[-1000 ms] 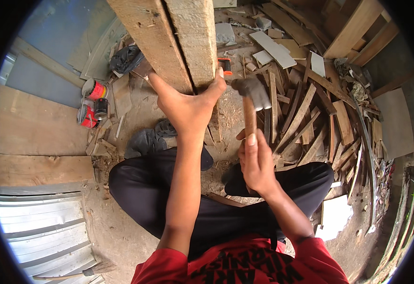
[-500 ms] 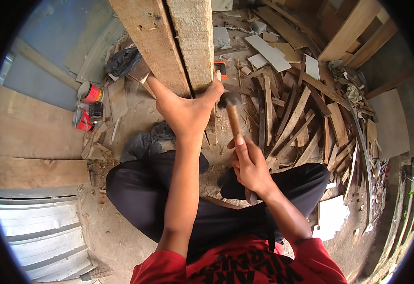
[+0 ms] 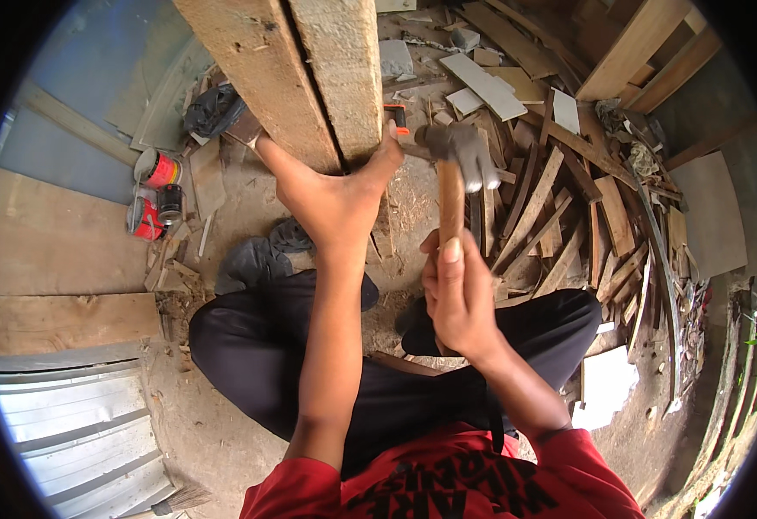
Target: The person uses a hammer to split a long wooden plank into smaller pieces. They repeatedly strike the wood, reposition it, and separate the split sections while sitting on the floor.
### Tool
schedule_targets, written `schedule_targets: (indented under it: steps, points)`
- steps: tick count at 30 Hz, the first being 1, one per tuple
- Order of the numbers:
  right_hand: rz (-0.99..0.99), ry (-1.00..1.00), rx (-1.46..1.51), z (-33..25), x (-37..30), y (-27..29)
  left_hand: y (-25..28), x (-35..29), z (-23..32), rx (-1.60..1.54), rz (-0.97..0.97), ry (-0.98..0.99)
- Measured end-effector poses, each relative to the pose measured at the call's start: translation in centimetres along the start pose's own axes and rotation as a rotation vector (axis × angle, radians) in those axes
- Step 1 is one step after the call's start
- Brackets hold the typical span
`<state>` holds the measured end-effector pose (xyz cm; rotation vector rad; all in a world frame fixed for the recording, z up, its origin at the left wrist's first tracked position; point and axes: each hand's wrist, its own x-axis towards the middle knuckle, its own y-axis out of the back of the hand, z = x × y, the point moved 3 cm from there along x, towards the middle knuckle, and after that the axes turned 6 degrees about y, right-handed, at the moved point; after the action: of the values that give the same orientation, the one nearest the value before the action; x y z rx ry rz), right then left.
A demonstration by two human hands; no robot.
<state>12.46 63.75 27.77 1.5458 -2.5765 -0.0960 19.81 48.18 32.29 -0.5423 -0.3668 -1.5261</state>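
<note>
Two thick wooden beams [image 3: 266,73] extend side by side from the top edge toward me, with a dark narrow gap between them. My left hand [image 3: 331,203] grips their near end, its thumb along the right side and its fingers round the left; the fingertips are hidden. In my right hand [image 3: 456,294] is a claw hammer [image 3: 451,203], held upright by its wooden handle with the thumb lying along it. The metal head is to the right of the beams, apart from them. An orange and black object [image 3: 398,119] shows at the beams' right side.
A heap of scrap wood [image 3: 560,208] covers the floor to the right. Paint cans [image 3: 158,169] stand at the left near a black plastic bag [image 3: 214,110]. Corrugated metal sheets [image 3: 76,415] lie at lower left. A dark cloth [image 3: 253,259] lies by my left knee.
My right hand has raised the hammer, and its head has swung right, away from the beams. My left hand keeps its hold; the whole view has shifted slightly.
</note>
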Motion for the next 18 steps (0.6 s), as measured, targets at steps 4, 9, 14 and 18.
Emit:
schedule_targets:
  steps: [4,9,14,18]
  points:
    - [-0.211,-0.483,-0.201,5.9,0.9,0.9,0.0,-0.3,0.3,0.038,0.024,0.035]
    - [-0.053,-0.144,0.033,2.7,-0.8,-0.1,0.9,-0.4,-0.6,0.047,0.019,0.012]
    - [-0.078,-0.316,0.083,4.3,-0.2,-0.9,-0.4,-0.1,-0.5,0.032,0.015,0.033]
    - [-0.038,-0.125,0.326,-1.2,0.0,0.3,-0.2,-0.2,0.0,-0.020,0.000,0.032]
